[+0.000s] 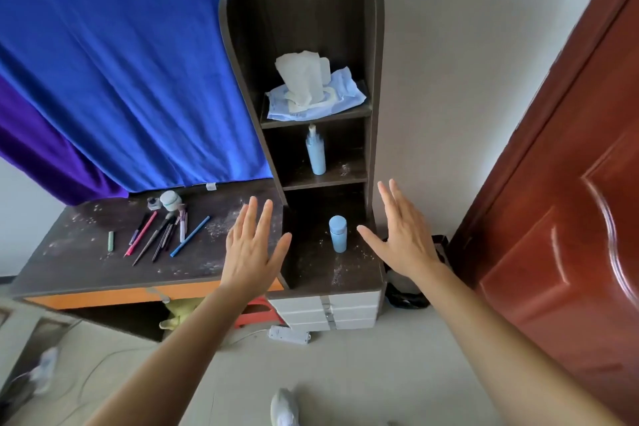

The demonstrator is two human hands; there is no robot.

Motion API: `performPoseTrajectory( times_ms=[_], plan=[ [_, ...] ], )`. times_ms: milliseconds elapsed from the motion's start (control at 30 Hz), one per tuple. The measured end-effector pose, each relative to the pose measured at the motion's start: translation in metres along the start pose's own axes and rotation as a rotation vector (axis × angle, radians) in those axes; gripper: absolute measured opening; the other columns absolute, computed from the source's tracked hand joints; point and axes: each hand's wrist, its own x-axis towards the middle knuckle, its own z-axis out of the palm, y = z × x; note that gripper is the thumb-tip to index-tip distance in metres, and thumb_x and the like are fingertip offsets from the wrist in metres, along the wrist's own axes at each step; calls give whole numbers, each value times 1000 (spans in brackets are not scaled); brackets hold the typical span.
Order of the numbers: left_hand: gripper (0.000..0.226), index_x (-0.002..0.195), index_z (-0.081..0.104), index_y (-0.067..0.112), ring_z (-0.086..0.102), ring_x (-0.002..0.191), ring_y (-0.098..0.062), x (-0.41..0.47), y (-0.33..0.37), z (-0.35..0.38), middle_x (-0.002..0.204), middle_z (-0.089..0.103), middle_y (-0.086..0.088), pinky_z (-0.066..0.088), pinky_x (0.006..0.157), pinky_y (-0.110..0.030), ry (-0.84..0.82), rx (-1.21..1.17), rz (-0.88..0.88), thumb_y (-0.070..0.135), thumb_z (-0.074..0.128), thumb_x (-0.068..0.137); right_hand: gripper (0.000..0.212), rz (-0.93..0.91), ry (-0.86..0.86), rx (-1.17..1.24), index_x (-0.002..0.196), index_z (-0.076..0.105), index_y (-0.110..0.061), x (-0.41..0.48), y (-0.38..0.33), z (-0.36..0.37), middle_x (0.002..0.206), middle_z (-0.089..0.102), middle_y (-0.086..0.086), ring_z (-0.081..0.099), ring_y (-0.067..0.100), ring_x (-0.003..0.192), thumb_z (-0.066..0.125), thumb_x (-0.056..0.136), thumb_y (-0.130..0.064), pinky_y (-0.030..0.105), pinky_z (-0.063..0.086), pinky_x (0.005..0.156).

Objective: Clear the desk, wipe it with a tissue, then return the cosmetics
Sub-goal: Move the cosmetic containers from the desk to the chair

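Note:
The dark desk top (79, 263) is dusty and carries several cosmetic pencils (162, 235), a green stick (110, 241), a small dark bottle (152, 203) and a white jar (170, 200). A light blue bottle (337, 233) stands in the shelf unit's lowest bay. A taller blue bottle (316, 152) stands one shelf up, and a tissue pack (311, 90) with a tissue sticking out lies on the top shelf. My left hand (254, 245) hovers flat, fingers straight, left of the lower bottle. My right hand (401, 235) hovers flat to its right. Neither hand holds anything.
A blue cloth (121, 73) hangs behind the desk. The shelf unit (375, 45) stands at the desk's right end above white drawers (349, 308). A red-brown door (570, 201) is on the right. A power strip (289, 335) and cables lie on the floor.

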Motion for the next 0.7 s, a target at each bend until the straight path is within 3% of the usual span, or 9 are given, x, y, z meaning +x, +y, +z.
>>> performPoseTrajectory(
  times_ms=[200,433,700],
  plan=[
    [74,157,11,26,4,153,-25,68,-31,35,166,5,-6,16,120,-51,-58,-20,42,60,35,96,104,45,-134,0,155,-15,-39,40,10,36,168,1,6,23,27,151,52,84,-75,45,34,114],
    [74,158,10,25,1,153,-24,150,-71,73,166,2,-6,12,120,-50,-186,-42,161,60,37,98,110,216,-154,-16,156,-14,-36,77,8,80,168,8,7,27,28,149,58,82,-74,49,37,113],
    [74,157,14,21,7,152,-29,165,-105,122,165,8,-9,16,119,-51,-287,-53,147,55,43,98,119,366,-328,89,156,-7,-38,94,8,182,167,14,3,30,28,148,71,73,-70,51,38,110]
  ],
)
